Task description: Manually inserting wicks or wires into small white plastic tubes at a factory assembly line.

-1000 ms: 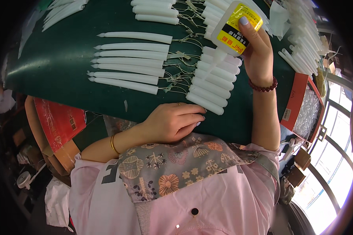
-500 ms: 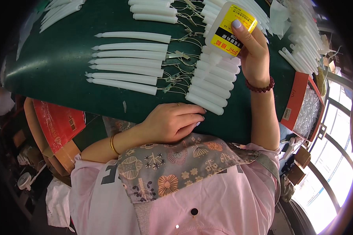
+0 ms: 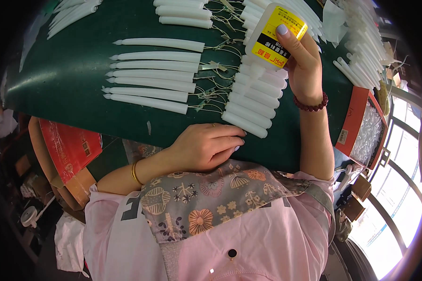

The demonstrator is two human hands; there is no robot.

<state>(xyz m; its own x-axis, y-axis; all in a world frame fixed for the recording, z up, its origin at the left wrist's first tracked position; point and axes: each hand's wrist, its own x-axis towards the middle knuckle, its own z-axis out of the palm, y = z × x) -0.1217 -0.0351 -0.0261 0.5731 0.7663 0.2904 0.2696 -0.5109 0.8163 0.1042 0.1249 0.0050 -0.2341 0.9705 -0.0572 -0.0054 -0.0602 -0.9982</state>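
My right hand (image 3: 305, 70) is wrapped round a white glue bottle (image 3: 263, 29) with a yellow and black label, tilted with its translucent nozzle (image 3: 255, 71) pointing down over a row of white tubes (image 3: 245, 124). Whether the nozzle touches a tube, I cannot tell. Thin wires and small circuit boards (image 3: 210, 93) join these tubes to a row of white candle-shaped sticks (image 3: 147, 102) with pointed tips. Just below the nearest tube, my left hand (image 3: 204, 144) lies on the table edge, fingers stretched out and holding nothing.
More white sticks and tubes (image 3: 185, 21) lie farther back on the dark green table (image 3: 79, 75). At the right stands a red box (image 3: 354, 119) with clear plastic-wrapped pieces, beside a heap of white tubes (image 3: 361, 42). A cardboard box (image 3: 47, 154) is below the left edge.
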